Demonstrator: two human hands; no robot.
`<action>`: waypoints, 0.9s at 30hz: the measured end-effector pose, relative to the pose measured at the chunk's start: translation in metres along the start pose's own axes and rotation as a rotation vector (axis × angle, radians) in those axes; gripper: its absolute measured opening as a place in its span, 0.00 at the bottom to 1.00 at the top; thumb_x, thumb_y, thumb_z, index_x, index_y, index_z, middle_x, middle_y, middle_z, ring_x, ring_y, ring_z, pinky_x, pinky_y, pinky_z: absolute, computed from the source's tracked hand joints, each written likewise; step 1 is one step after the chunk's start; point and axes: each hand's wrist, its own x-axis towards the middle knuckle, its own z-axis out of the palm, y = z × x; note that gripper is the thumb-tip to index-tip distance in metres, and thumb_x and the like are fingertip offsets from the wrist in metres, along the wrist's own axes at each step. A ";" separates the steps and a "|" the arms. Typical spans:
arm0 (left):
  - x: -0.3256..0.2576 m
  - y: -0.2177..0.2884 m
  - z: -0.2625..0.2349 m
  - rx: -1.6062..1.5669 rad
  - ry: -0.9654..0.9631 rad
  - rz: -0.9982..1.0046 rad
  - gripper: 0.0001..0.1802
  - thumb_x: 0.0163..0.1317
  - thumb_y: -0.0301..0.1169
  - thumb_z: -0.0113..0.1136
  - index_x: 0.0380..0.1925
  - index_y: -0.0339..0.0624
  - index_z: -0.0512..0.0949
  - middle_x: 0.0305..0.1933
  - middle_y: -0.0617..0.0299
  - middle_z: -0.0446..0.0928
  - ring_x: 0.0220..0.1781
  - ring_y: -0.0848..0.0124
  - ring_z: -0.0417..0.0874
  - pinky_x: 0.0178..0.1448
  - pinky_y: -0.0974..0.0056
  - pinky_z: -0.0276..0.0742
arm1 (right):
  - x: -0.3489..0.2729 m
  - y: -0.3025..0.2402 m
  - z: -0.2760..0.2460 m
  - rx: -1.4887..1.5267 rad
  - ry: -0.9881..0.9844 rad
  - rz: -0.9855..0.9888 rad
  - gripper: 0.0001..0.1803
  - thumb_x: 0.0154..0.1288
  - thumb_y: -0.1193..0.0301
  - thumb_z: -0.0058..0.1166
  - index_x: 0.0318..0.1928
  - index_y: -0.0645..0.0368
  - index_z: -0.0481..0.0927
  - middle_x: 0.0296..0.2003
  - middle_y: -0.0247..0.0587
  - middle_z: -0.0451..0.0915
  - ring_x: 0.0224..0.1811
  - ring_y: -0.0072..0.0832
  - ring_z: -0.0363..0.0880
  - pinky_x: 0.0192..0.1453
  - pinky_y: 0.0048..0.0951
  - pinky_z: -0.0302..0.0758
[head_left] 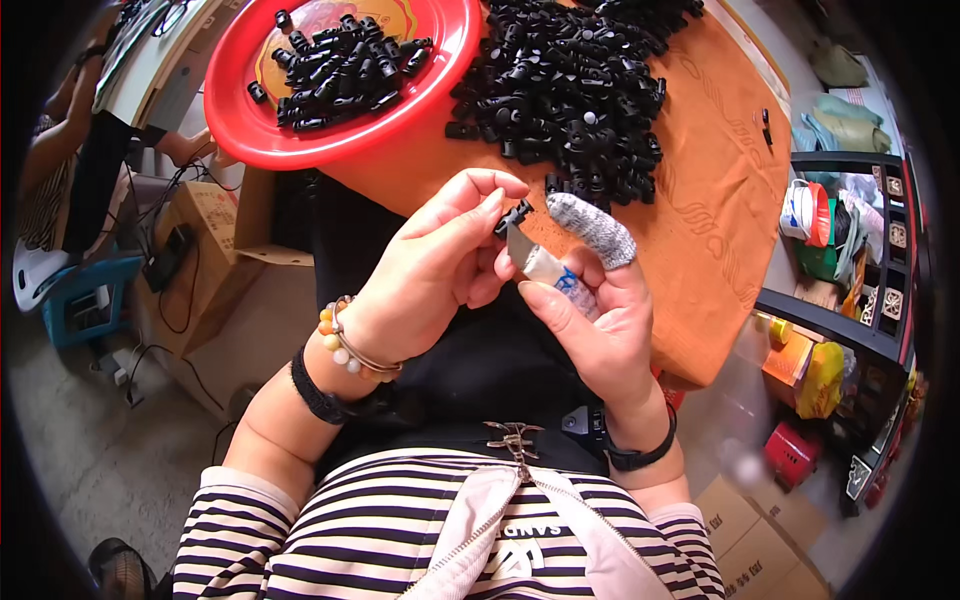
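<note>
My left hand (440, 245) pinches a small black plastic part (513, 217) between thumb and fingertips. In my right hand (605, 320) is a small knife with a short flat grey blade (519, 246) and a handle (560, 280) wrapped in white and blue. The blade's end meets the black part, or lies very close to it. A grey knitted finger cover (595, 230) sits on my right index finger. Just beyond my hands, a large heap of similar black parts (570, 100) lies on the orange tablecloth (710, 200).
At the far left of the table, a red round tray (300, 155) holds more black parts. Two loose black pieces (767, 127) lie near the right edge. Left are a cardboard box (205, 260), a blue stool (95, 300) and another person's hand (190, 148). A black shelf (830, 325) stands right.
</note>
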 end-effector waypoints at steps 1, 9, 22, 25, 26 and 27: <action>0.000 0.000 0.003 0.051 0.056 0.014 0.13 0.67 0.37 0.43 0.48 0.44 0.65 0.26 0.68 0.70 0.22 0.83 0.65 0.22 0.78 0.54 | 0.001 0.001 0.002 0.013 0.023 -0.023 0.29 0.58 0.82 0.52 0.60 0.62 0.60 0.41 0.39 0.76 0.41 0.16 0.74 0.44 0.14 0.69; -0.001 0.001 0.006 0.146 0.099 0.046 0.13 0.68 0.38 0.43 0.46 0.44 0.67 0.22 0.68 0.68 0.19 0.84 0.62 0.22 0.78 0.55 | 0.005 0.000 0.007 -0.014 0.056 -0.071 0.23 0.59 0.81 0.53 0.55 0.64 0.64 0.42 0.44 0.77 0.43 0.20 0.76 0.45 0.18 0.72; -0.002 -0.002 0.007 0.152 0.068 0.064 0.13 0.67 0.34 0.41 0.49 0.43 0.65 0.29 0.72 0.69 0.25 0.87 0.65 0.23 0.79 0.52 | 0.006 0.000 0.009 -0.022 0.067 -0.075 0.19 0.60 0.81 0.52 0.51 0.67 0.65 0.39 0.45 0.77 0.42 0.22 0.77 0.45 0.20 0.73; -0.002 -0.001 0.008 0.174 0.071 0.060 0.13 0.67 0.34 0.41 0.48 0.43 0.65 0.30 0.72 0.69 0.24 0.87 0.64 0.22 0.79 0.51 | 0.005 0.001 0.008 -0.032 0.067 -0.080 0.19 0.59 0.81 0.53 0.51 0.67 0.65 0.39 0.44 0.77 0.41 0.20 0.76 0.44 0.19 0.73; -0.002 -0.002 0.009 0.186 0.076 0.065 0.12 0.68 0.34 0.41 0.48 0.42 0.66 0.29 0.72 0.70 0.23 0.87 0.63 0.22 0.79 0.51 | 0.005 0.001 0.008 -0.036 0.069 -0.080 0.19 0.59 0.80 0.53 0.51 0.67 0.66 0.39 0.44 0.77 0.41 0.19 0.76 0.44 0.18 0.73; -0.001 -0.002 0.009 0.186 0.076 0.064 0.12 0.68 0.34 0.41 0.48 0.42 0.66 0.29 0.72 0.70 0.23 0.87 0.63 0.22 0.79 0.51 | 0.005 0.001 0.008 -0.036 0.069 -0.079 0.19 0.59 0.80 0.53 0.51 0.67 0.66 0.39 0.44 0.77 0.41 0.19 0.76 0.44 0.18 0.73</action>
